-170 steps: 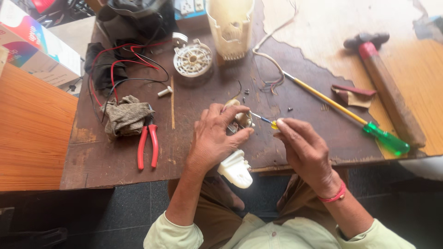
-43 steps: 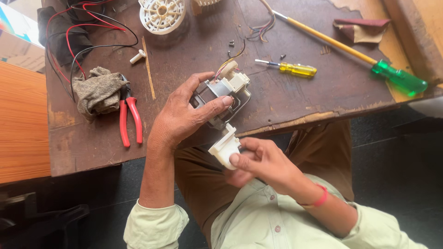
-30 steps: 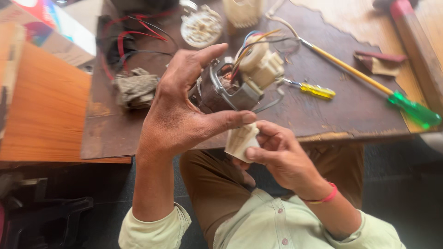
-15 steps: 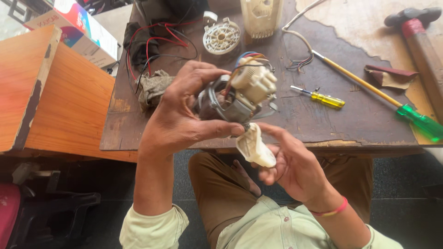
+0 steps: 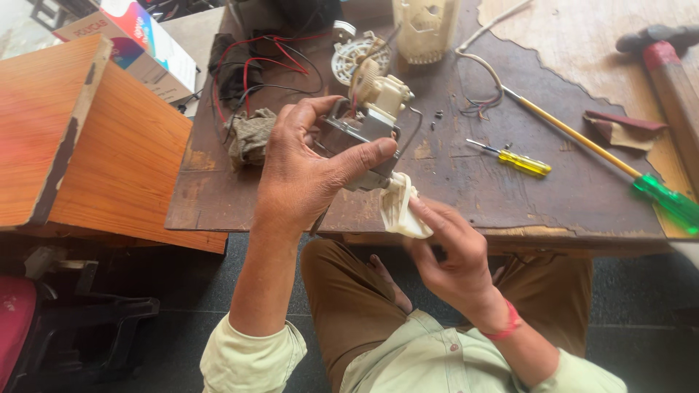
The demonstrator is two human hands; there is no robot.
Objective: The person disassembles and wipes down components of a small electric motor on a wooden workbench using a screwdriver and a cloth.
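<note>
My left hand grips a small electric motor with a grey metal body and a cream plastic top, lifted just above the table's front edge. Thin wires trail from the motor. My right hand holds a cream plastic fan piece pressed against the motor's lower end, below the table edge and above my lap.
On the dark wooden table lie a small yellow screwdriver, a long green-handled screwdriver, a hammer, a grey rag, red and black wires, a white round part and a cream housing. An orange wooden panel stands left.
I put down the small yellow screwdriver, picked up the motor with my left hand and the cream plastic piece with my right, and brought the two together.
</note>
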